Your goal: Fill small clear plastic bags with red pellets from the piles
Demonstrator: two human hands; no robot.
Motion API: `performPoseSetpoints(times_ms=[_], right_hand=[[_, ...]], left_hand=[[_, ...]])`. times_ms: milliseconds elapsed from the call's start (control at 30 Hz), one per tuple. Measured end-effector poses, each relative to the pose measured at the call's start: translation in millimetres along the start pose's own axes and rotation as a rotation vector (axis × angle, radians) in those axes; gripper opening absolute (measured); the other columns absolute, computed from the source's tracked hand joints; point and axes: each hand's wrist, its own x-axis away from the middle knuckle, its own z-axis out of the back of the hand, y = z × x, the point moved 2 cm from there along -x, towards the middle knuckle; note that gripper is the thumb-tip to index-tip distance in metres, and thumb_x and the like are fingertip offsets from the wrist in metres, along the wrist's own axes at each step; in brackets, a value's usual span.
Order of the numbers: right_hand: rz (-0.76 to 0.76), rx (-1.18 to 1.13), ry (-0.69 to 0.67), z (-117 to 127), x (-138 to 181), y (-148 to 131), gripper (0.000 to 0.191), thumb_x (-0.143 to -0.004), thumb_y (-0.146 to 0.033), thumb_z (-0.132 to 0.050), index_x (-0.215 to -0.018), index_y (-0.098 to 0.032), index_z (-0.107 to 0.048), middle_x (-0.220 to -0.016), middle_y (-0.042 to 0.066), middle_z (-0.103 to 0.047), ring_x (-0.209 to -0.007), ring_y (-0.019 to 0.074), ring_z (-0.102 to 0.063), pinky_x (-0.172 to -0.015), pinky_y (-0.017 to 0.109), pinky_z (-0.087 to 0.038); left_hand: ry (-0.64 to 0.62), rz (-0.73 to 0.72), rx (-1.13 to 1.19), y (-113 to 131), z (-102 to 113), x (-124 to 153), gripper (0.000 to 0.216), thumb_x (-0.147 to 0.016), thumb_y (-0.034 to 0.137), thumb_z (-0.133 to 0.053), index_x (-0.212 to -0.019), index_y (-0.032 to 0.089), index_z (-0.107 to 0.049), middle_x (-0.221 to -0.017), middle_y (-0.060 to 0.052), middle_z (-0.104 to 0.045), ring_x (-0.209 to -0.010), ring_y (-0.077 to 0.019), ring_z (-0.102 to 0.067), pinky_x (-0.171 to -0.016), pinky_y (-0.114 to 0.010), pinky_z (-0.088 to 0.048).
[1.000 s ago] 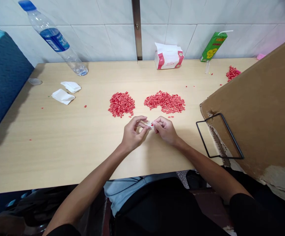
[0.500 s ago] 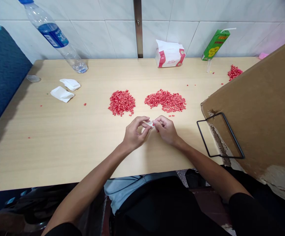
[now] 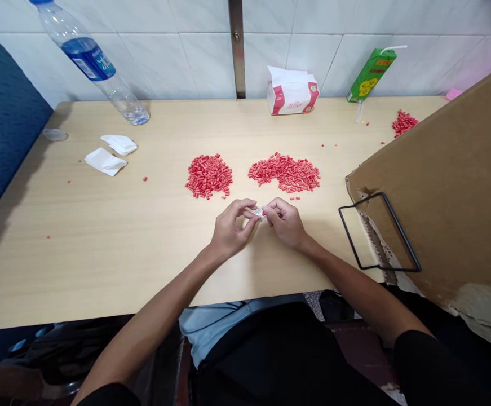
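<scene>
The bare left hand (image 3: 230,228) and bare right hand (image 3: 285,224) pinch close together, left forearm (image 3: 160,304) and right forearm (image 3: 355,287) angling inward.

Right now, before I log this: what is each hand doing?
Left hand: closed, pinching a small white tissue scrap.
Right hand: closed, pinching the same scrap.

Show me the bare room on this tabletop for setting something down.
The widest free patch of the wooden tabletop lies left of the left hand, below the white tissues, with only a stray red pellet or so. A narrower strip runs between the tissues and the left pellet pile. Crowded: that pile, the right pile, and the right end by the cardboard sheet.
</scene>
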Motion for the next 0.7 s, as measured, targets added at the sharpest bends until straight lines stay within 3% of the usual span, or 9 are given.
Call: performPoseSetpoints(times_ms=[700], right_hand=[[0.003,-0.004,0.010,-1.0,0.9,-2.0,0.035,-0.087,-0.051,-0.054,-0.071,-0.019,-0.051,-0.054,-0.005,-0.046,-0.048,0.0087,-0.038,-0.049,0.024,-0.030]], left_hand=[[-0.014,-0.027,-0.016,-1.3,-0.5,0.5,0.027,-0.083,0.021,-0.064,-0.108,0.018,-0.056,-0.097,-0.005,-0.064,-0.074,-0.0118,-0.068,-0.080,-0.029,-0.055]])
